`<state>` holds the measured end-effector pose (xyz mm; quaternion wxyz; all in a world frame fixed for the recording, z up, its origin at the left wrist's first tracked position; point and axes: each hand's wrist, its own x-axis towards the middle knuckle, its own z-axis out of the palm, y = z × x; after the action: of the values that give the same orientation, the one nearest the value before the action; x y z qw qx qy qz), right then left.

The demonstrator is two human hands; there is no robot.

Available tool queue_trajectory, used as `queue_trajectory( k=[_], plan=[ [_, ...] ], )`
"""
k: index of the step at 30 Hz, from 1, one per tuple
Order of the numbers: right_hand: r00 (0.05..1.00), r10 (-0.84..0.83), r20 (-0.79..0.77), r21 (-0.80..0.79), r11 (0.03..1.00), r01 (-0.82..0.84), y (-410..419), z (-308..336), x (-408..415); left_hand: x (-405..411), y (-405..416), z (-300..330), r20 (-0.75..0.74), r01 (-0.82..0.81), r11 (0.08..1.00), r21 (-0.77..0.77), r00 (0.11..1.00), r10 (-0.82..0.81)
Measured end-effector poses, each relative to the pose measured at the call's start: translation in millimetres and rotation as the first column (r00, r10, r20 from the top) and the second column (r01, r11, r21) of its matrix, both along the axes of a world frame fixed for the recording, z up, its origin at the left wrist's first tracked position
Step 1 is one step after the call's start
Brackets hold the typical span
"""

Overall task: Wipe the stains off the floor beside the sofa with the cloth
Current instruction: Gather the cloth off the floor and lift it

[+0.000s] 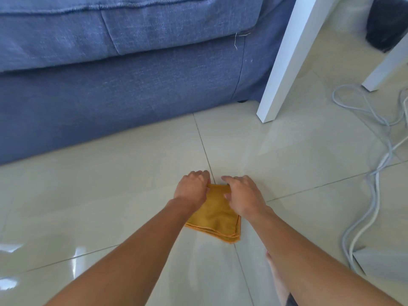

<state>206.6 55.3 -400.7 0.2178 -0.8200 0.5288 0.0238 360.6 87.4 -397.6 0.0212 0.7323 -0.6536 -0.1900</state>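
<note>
A folded orange cloth (217,215) lies flat on the pale tiled floor (132,177), a short way in front of the blue sofa (123,85). My left hand (191,188) pinches the cloth's far left corner. My right hand (244,195) grips its far right corner, with the index finger stretched out over the tile. Both hands cover the cloth's far edge; its near folded layers show between my forearms. I make out no distinct stain on the glossy tiles.
A white table leg (284,62) stands to the right of the sofa's corner, a second one (384,69) farther right. Grey cables (375,164) snake over the floor at the right toward a white box (379,263). A black bin (388,23) sits at the top right.
</note>
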Motion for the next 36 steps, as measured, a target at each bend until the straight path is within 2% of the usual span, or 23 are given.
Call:
queue_trajectory(
  k=[3,10,16,21,24,28,32,36],
  plan=[
    [0.996,-0.048,-0.078,0.045,0.998,0.052,12,27,1,3,16,27,-0.056,-0.015,1.000,0.012,0.998,0.015],
    [0.997,-0.070,-0.031,0.002,0.998,0.070,41,109,-3,6,44,116,-0.055,-0.054,0.999,-0.007,0.997,0.054],
    [0.996,-0.086,0.016,-0.205,0.975,0.087,44,218,-24,-12,40,224,-0.056,-0.077,0.975,-0.208,0.996,0.067],
    [0.971,-0.139,0.195,-0.342,0.918,0.200,45,317,-69,-48,34,325,-0.123,-0.061,0.912,-0.406,0.992,0.011],
    [0.922,-0.180,0.342,-0.364,0.880,0.307,49,371,-109,-82,31,378,-0.176,-0.028,0.867,-0.498,0.982,-0.070],
    [0.812,-0.222,0.539,-0.367,0.807,0.464,60,430,-173,-135,27,434,-0.252,0.017,0.803,-0.595,0.946,-0.206],
    [0.737,-0.247,0.629,-0.378,0.731,0.568,78,475,-241,-193,17,472,-0.367,0.074,0.785,-0.616,0.854,-0.368],
    [0.639,-0.359,0.680,-0.292,0.666,0.686,83,489,-307,-253,-1,483,-0.460,0.138,0.807,-0.574,0.761,-0.457]
  ],
)
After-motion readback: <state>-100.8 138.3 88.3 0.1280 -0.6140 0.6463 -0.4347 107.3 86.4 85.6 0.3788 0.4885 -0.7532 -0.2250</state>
